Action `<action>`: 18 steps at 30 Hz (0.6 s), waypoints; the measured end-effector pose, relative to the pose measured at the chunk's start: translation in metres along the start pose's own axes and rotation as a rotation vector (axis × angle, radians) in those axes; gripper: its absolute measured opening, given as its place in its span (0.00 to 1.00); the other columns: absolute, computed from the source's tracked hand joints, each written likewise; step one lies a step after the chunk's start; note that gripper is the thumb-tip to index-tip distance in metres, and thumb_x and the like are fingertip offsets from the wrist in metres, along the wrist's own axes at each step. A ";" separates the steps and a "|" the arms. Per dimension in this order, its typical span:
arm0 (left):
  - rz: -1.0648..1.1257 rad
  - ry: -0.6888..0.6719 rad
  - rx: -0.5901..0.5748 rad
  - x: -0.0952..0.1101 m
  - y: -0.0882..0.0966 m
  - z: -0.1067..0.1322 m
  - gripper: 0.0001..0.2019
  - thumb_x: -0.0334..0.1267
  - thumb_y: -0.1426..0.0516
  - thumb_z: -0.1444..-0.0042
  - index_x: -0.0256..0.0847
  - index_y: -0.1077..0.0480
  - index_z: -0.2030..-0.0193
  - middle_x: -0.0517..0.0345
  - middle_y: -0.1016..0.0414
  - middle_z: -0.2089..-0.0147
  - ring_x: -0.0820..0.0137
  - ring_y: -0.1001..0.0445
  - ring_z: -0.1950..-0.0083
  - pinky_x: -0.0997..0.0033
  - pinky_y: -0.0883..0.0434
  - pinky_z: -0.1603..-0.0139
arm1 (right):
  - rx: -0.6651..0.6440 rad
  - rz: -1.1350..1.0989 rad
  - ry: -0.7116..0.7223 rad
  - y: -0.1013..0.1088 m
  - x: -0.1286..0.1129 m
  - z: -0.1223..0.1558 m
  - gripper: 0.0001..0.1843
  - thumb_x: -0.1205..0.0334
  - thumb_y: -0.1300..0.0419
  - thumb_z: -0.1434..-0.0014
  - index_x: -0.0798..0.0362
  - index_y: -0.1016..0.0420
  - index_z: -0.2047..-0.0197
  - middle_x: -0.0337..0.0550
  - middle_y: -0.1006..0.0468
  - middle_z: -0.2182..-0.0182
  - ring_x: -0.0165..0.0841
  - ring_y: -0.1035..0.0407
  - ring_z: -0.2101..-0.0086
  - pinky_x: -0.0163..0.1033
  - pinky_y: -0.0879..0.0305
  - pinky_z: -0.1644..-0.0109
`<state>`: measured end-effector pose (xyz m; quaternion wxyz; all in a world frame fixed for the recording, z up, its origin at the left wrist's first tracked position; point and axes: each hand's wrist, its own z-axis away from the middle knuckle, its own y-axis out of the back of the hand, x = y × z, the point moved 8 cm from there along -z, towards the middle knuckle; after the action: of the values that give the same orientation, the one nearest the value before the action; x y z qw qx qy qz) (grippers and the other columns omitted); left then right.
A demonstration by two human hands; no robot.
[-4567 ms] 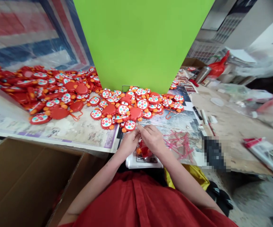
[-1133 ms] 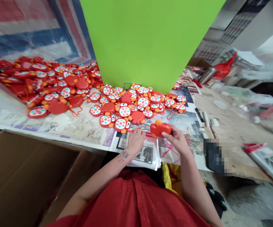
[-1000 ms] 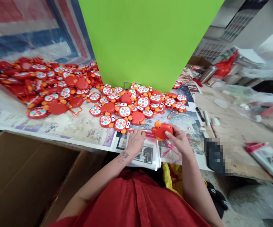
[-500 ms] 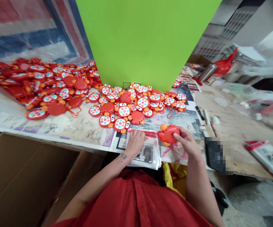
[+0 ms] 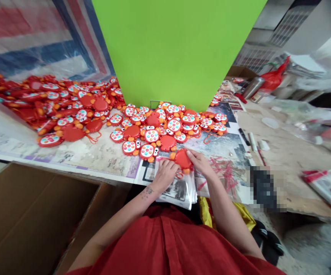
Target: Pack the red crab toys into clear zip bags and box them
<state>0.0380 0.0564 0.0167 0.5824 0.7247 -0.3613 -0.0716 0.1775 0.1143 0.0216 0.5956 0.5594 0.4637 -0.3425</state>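
Note:
My right hand (image 5: 200, 163) grips a red crab-shaped toy (image 5: 183, 159), back side up, at the top of a stack of clear plastic bags (image 5: 178, 189) near the table's front edge. My left hand (image 5: 164, 174) rests on the top bag with its fingers pinching the bag's red-striped mouth, right beside the toy. A big heap of the same red crab toys (image 5: 151, 130) with coloured dots lies just beyond my hands.
More crab toys (image 5: 53, 103) spread to the far left. Red strings (image 5: 223, 173) lie right of the bags. An open cardboard box (image 5: 33, 217) stands at lower left. A flat green patch (image 5: 177, 49) covers the middle. Pens (image 5: 250, 139), bags and clutter fill the right.
My right hand has brought the crab toy from the right, over the red strings, leftward to the bag's mouth. My left hand has stayed on the bag stack.

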 end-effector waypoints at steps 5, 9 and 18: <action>0.003 0.103 0.130 -0.009 0.011 0.003 0.09 0.42 0.47 0.35 0.40 0.30 0.61 0.53 0.26 0.57 0.62 0.33 0.51 0.58 0.37 0.45 | -0.200 0.125 0.076 -0.036 -0.013 -0.009 0.32 0.37 0.54 0.35 0.53 0.20 0.63 0.41 0.22 0.73 0.37 0.29 0.69 0.42 0.31 0.61; 0.101 0.117 0.169 -0.009 0.017 -0.001 0.03 0.36 0.45 0.37 0.40 0.30 0.60 0.50 0.27 0.46 0.62 0.33 0.42 0.56 0.36 0.40 | -0.105 0.335 0.231 -0.035 -0.021 -0.009 0.32 0.39 0.58 0.33 0.51 0.21 0.64 0.44 0.22 0.71 0.37 0.30 0.65 0.43 0.34 0.55; 0.395 0.174 0.120 -0.019 0.017 -0.011 0.04 0.31 0.46 0.38 0.40 0.32 0.64 0.47 0.31 0.38 0.62 0.36 0.35 0.51 0.38 0.34 | 0.097 0.422 -0.016 0.011 0.016 0.034 0.18 0.52 0.49 0.35 0.49 0.23 0.52 0.45 0.18 0.64 0.39 0.24 0.64 0.42 0.32 0.59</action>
<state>0.0227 0.0755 0.0300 0.5700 0.6766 -0.4482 0.1281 0.1988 0.0840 0.0084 0.6301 0.6693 0.3144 -0.2367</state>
